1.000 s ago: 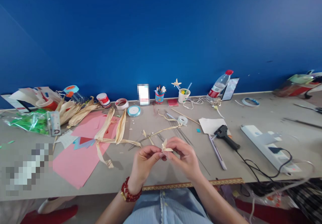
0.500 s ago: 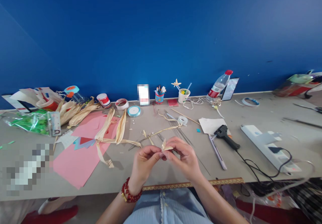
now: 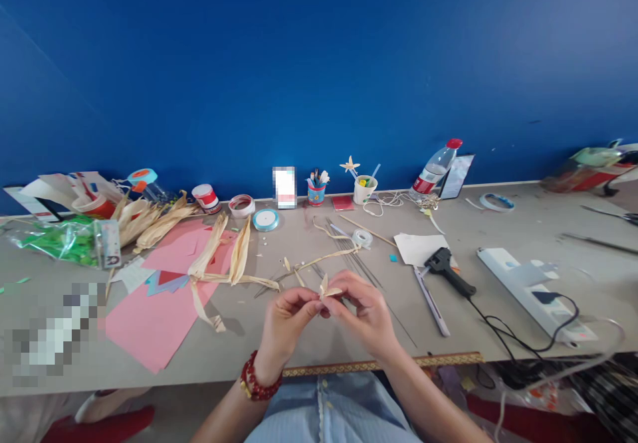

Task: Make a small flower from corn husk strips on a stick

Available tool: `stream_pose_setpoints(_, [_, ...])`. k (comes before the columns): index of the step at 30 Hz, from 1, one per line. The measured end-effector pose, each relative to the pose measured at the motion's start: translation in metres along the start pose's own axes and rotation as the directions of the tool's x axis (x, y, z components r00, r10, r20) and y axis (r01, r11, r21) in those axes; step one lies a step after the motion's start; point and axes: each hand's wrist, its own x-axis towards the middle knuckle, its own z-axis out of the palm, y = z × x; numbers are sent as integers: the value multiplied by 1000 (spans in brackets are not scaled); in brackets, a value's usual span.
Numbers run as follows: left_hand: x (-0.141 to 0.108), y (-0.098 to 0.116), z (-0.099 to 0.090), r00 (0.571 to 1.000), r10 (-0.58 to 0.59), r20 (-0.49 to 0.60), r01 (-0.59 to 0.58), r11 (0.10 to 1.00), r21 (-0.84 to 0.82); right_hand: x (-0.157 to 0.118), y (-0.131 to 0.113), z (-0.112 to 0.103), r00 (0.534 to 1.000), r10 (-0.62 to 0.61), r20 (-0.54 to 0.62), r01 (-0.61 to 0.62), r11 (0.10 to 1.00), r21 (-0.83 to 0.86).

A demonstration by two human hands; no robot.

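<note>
Delicately, a small pale husk piece is pinched between the fingertips of the left hand and the right hand, over the near part of the table. 2 pointed flaps are left showing, while its lower part is hidden by the fingers. Both hands are closed on it, and a red beaded bracelet is worn on the left wrist.

Just beyond the grip, thin dark wires are strewn, partly blocked from view by the right hand. A long husk strip is stretched near them, with a tape roll lying by its far end.

To the left, pink paper is partly covered by folded husks. To the right, white paper is overlapped by a black glue gun, with a slim lavender tool placed near it. Farther right, a white power strip is set, with a black plug inserted.

Along the blue wall, a ribbon spool, a pen pot and a white cup are ranged. A screen is partly obscured by a tilted, red-capped bottle.
</note>
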Motion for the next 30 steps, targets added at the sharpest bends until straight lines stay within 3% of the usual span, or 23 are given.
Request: stream_pose_setpoints(30, [2,-7,-1,1000,13,12,-13,1000,29,0,0,2,999,34,-26,-34,999,9])
